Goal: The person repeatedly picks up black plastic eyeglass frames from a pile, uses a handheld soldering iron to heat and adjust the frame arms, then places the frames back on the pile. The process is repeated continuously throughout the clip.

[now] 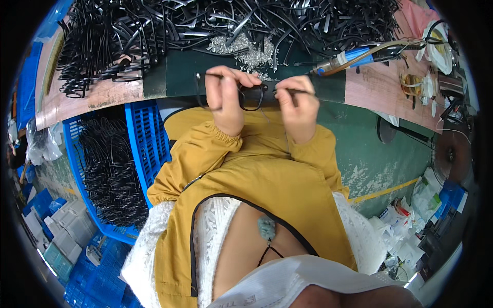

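Past a white mask [269, 281], arms [197, 161] bend inward — left fingers [230, 92] pinch black glasses [262, 95], right fingers [299, 82] a dark strip [302, 92].

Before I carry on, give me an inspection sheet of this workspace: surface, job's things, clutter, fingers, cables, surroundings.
Surface: dark green mat on a pinkish tabletop, much of it covered.
Job's things: black glasses frame held up at the near edge.
Clutter: heap of black eyewear parts along the back; small shiny pieces before it; blue tool at right.
Fingers: left fingers grip the frame; right fingers pinch a thin dark piece, kind unclear.
Cables: brown hose runs along the tool.
Surroundings: blue basket holding black parts, at left; green floor and fan at right.
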Demonstrator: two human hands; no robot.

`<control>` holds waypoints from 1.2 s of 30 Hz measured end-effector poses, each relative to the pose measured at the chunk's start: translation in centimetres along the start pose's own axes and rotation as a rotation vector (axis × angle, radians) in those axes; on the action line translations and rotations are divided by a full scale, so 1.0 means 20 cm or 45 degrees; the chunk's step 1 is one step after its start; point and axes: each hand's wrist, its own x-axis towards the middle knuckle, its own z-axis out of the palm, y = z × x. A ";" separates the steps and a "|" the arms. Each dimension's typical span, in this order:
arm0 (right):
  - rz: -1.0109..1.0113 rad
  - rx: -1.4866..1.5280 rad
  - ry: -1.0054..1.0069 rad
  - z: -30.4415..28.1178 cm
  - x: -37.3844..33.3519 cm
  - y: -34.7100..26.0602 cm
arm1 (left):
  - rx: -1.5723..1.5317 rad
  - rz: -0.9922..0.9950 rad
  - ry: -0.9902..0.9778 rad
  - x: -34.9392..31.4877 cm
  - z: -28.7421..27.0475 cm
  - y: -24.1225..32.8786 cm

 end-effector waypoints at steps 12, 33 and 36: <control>0.507 0.537 0.031 0.12 0.05 0.02 | 0.350 0.195 -0.276 -0.24 -0.23 -0.09; -0.105 0.039 -0.591 0.03 0.34 -0.11 | -0.080 -0.294 0.284 -0.04 -0.29 0.19; -0.577 -0.569 -0.468 0.20 0.49 -0.04 | -0.119 -0.429 0.216 0.01 -0.32 0.23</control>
